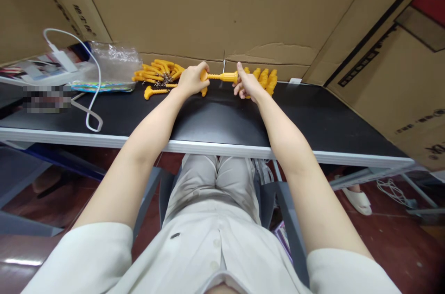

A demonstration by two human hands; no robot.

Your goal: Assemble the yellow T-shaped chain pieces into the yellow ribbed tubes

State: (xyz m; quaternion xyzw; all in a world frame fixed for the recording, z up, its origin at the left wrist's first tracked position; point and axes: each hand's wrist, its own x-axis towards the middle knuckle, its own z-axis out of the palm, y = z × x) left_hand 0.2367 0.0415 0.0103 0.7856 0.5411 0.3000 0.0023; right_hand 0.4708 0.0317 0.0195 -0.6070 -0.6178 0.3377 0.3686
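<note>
My left hand [193,80] is closed around the T-shaped handle end of a yellow plastic piece with a twisted shaft [215,77]. At the other end, a thicker ribbed yellow sleeve [228,77] meets my right hand [248,84], its thumb above and its curled fingers below. The piece lies level between both hands, over the black table. Behind my right hand stand several yellow ribbed pieces [269,81] in a row, partly hidden. Left of my left hand is a pile of yellow handles [162,69] with small metal chains. A single yellow handle piece [153,92] lies before it.
On the black table [222,122], a clear plastic bag [114,64] and a white cable [99,64] with a white adapter [65,60] lie to the left. Cardboard walls [194,11] close off the back and right. A person's foot in a white slipper [359,200] shows below right.
</note>
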